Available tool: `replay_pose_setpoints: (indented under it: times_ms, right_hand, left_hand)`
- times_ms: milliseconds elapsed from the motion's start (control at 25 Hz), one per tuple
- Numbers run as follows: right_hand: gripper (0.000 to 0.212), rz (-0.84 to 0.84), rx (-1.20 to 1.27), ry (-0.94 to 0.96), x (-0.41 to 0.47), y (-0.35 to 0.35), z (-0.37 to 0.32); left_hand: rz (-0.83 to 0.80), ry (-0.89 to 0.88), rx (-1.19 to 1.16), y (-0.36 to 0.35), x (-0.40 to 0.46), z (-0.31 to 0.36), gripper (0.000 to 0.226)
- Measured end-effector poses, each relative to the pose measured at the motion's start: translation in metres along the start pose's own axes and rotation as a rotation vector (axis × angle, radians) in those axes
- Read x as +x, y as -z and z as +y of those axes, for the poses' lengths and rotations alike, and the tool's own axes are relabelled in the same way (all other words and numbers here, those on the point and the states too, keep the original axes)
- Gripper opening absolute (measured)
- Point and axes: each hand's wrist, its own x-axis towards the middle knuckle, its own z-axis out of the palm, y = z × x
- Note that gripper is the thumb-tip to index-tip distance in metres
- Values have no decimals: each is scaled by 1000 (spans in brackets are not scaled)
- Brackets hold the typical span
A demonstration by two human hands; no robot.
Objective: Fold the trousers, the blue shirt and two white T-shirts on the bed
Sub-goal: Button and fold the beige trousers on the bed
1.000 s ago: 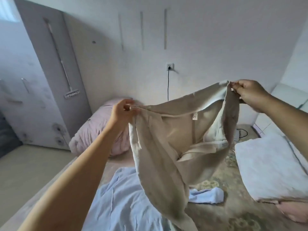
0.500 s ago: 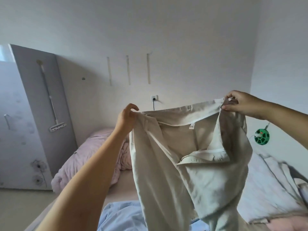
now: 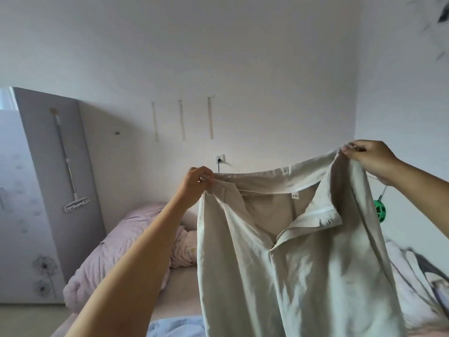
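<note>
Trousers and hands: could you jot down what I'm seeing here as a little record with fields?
garment held: beige trousers, hanging in the air, fly open
left hand: pinches the waistband's left end
right hand: pinches the waistband's right end
waistband: stretched between the hands, right end higher
below: blue shirt on the bed
behind: pink quilt, wall socket
folding: not yet begun

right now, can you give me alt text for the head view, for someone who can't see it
Two hands hold beige trousers up by the waistband over a bed, the left hand pinching one end and the right hand the other, the fly open. A crumpled pink quilt lies behind and a blue shirt below, against a white wall.
</note>
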Motion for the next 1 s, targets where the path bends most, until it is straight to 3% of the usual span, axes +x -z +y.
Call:
replay_pose_setpoints:
  times_ms: [80, 200, 240, 280, 320, 440, 520, 600, 720, 800, 920, 1000]
  right_hand:
    - [29, 117, 66, -60, 6, 3, 8]
    - [28, 213, 73, -101, 7, 5, 17]
    - [24, 218, 53, -107, 7, 6, 21]
    - [20, 219, 19, -108, 6, 8, 24]
    - [14, 207, -27, -97, 4, 10, 25]
    - [14, 206, -85, -66, 0, 17, 30]
    - [12, 221, -102, -45, -1, 19, 29]
    - [15, 248, -133, -40, 0, 21, 30]
    - [21, 350, -114, -69, 3, 27, 40]
    - [18, 337, -106, -90, 3, 31, 44]
    - [8, 277, -74, -97, 2, 31, 42]
    - [19, 266, -37, -100, 3, 36, 36]
  left_hand:
    - [72, -145, 8, -9, -4, 13, 27]
    - [-227, -485, 179, -26, -25, 40, 11]
    - [-276, -552, 261, -26, -28, 42, 11]
    - [-221, -573, 286, -26, -26, 39, 10]
    - [-169, -555, 286, -24, -24, 38, 9]
    - [-244, -468, 452, -14, -29, 35, 14]
    - [-234, -402, 414, -19, -27, 41, 17]
    - [-270, -543, 364, -29, -35, 50, 18]
    - [-124, -726, 412, -34, -36, 37, 17]
    - [-197, -777, 428, -40, -34, 18, 22]
    - [-261, -618, 352, -46, -20, 21, 21]
    - [-294, -489, 279, -49, -14, 27, 19]
